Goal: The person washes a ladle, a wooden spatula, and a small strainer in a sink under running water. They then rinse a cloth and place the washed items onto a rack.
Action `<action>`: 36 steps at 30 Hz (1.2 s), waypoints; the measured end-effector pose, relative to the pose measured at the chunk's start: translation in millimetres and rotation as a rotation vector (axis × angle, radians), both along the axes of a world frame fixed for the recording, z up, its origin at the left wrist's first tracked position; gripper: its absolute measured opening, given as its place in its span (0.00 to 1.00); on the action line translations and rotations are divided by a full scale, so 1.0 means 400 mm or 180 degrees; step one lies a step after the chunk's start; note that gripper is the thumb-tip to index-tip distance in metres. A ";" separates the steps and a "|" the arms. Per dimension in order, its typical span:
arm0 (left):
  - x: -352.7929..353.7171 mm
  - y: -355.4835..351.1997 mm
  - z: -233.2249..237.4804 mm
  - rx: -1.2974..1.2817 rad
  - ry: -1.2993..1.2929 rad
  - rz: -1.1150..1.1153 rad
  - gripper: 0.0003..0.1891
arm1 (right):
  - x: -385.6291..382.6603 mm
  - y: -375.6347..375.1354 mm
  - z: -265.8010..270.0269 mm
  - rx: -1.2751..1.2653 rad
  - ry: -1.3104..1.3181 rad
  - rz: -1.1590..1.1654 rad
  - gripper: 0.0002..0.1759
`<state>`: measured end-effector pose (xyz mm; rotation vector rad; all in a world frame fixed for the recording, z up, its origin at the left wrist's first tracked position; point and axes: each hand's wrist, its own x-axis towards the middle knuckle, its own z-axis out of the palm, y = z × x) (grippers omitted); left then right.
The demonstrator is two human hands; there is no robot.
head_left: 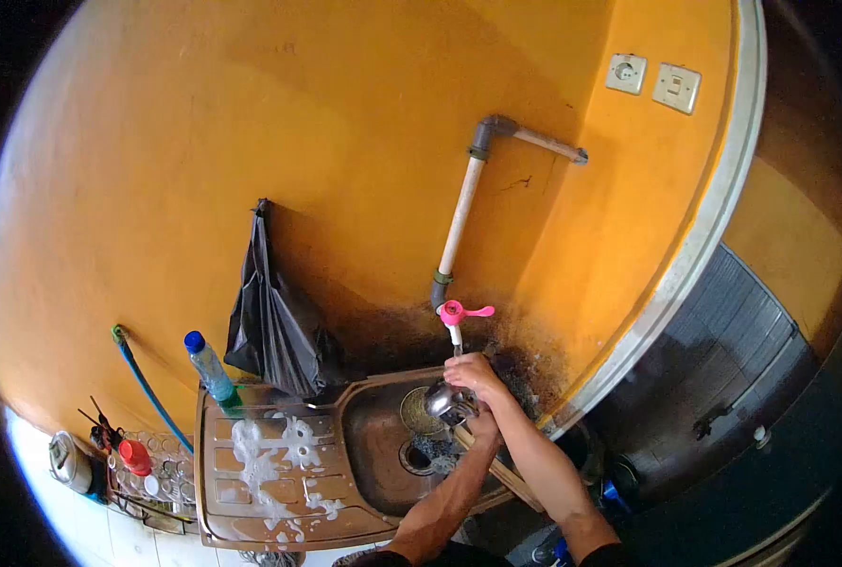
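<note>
My left hand (482, 427) is closed on the side of a shiny metal cup (442, 399), which is tilted over the sink basin (373, 454). Right above it, my right hand (473, 373) is under the white spout of the tap with a pink handle (454, 312), where water runs down; its fingers are bent, and whether they grip anything is unclear. A round strainer (419, 412) lies in the basin behind the cup. Dark scrubbing mesh (435, 446) is near the drain (415, 459).
White foam (274, 463) covers parts of the drainboard (222, 501). A blue-capped bottle (211, 369) stands at its back edge, beside a hanging black bag (274, 331). Glasses and a red cup (135, 457) fill a rack at the left. Wooden sticks (511, 477) lie across the sink's right side.
</note>
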<state>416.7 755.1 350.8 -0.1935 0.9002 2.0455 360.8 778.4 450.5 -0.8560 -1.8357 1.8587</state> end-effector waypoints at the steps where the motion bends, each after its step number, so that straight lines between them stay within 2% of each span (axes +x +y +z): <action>1: -0.002 -0.009 0.003 -0.0010 -0.0016 0.0016 0.24 | -0.011 0.021 -0.017 0.0081 0.0017 0.0296 0.12; 3: -0.008 -0.008 -0.004 -0.0819 0.0867 -0.0443 0.23 | -0.025 0.043 -0.025 0.0029 0.0089 0.0623 0.10; 4: 0.015 0.066 -0.091 -0.0999 0.1455 0.0201 0.23 | -0.031 0.053 -0.033 0.0444 -0.0510 0.1100 0.09; 5: 0.011 0.080 -0.113 -0.1015 0.1454 0.0234 0.23 | -0.044 0.032 -0.014 0.0862 -0.1110 0.1578 0.08; 6: 0.012 0.086 -0.140 -0.2011 0.3428 0.0596 0.23 | -0.052 0.018 0.010 0.1120 -0.1459 0.0806 0.07; 7: 0.007 0.094 -0.151 -0.2981 0.5418 0.0944 0.23 | -0.059 0.027 0.017 0.1613 -0.1517 0.0944 0.07; 8: 0.003 0.106 -0.159 -0.3000 0.5413 0.0946 0.23 | -0.054 0.031 0.019 0.0944 -0.1444 0.1156 0.07; 9: 0.002 0.117 -0.168 -0.2110 0.4936 0.1434 0.23 | -0.050 0.032 0.019 0.0264 -0.1365 0.1347 0.07; 10: 0.005 0.130 -0.179 -0.1231 0.4394 0.1866 0.23 | -0.050 0.032 0.008 0.0255 -0.1370 0.1348 0.07; 12: 0.006 0.147 -0.180 0.0483 0.3136 0.2594 0.23 | -0.054 0.034 -0.003 0.1609 -0.1482 0.0753 0.06; 13: 0.003 0.150 -0.184 0.0481 0.3137 0.2599 0.23 | -0.054 0.035 -0.008 0.1612 -0.1481 0.0758 0.06; 16: -0.024 0.132 -0.148 0.0679 0.1811 0.1629 0.18 | -0.045 -0.001 0.023 0.1445 -0.1687 0.0753 0.06; 18: -0.048 0.111 -0.118 0.0781 0.0934 0.0974 0.15 | -0.040 -0.007 0.029 0.1717 -0.1623 0.0302 0.06; 19: -0.065 0.102 -0.105 0.0824 0.0506 0.0646 0.14 | -0.039 -0.006 0.032 0.1718 -0.1605 0.0299 0.06; 21: -0.090 0.093 -0.119 0.0878 -0.0352 -0.0027 0.12 | -0.031 -0.009 0.038 0.1429 -0.1620 0.0086 0.07; 22: -0.110 0.087 -0.133 0.0943 -0.0114 -0.0415 0.12 | -0.025 -0.011 0.038 0.1735 -0.1781 0.0104 0.07; 25: -0.150 0.032 -0.082 0.1246 -0.0482 -0.0421 0.10 | -0.026 0.003 0.020 0.1825 -0.1783 0.0144 0.06; 26: -0.157 0.007 -0.046 0.1191 -0.0474 -0.0196 0.14 | -0.026 0.010 0.008 0.1906 -0.1524 0.0114 0.06; 27: -0.170 0.000 -0.046 0.1173 -0.0472 -0.0203 0.14 | -0.027 0.003 0.011 0.1887 -0.1522 0.0110 0.06; 29: -0.198 -0.020 -0.049 0.1271 -0.0550 -0.0130 0.17 | -0.027 -0.009 0.020 0.1015 -0.0866 -0.0059 0.06; 30: -0.222 -0.037 -0.046 0.1432 -0.1050 -0.0346 0.19 | -0.022 -0.015 0.020 0.1009 -0.0506 0.0069 0.07; 31: -0.232 -0.050 -0.039 0.1424 -0.1051 -0.0336 0.19 | -0.021 -0.018 0.017 0.1001 -0.0507 0.0078 0.07; 34: -0.247 -0.076 -0.048 0.1258 -0.0846 0.0043 0.20 | -0.017 -0.030 0.006 0.0239 0.0271 0.0087 0.07; 35: -0.251 -0.087 -0.041 0.1255 -0.0845 0.0059 0.20 | -0.014 -0.022 -0.003 0.0234 0.0270 0.0102 0.07; 36: -0.256 -0.099 -0.036 0.1192 -0.0999 0.0094 0.19 | -0.010 -0.011 -0.014 0.0306 -0.0160 0.0064 0.06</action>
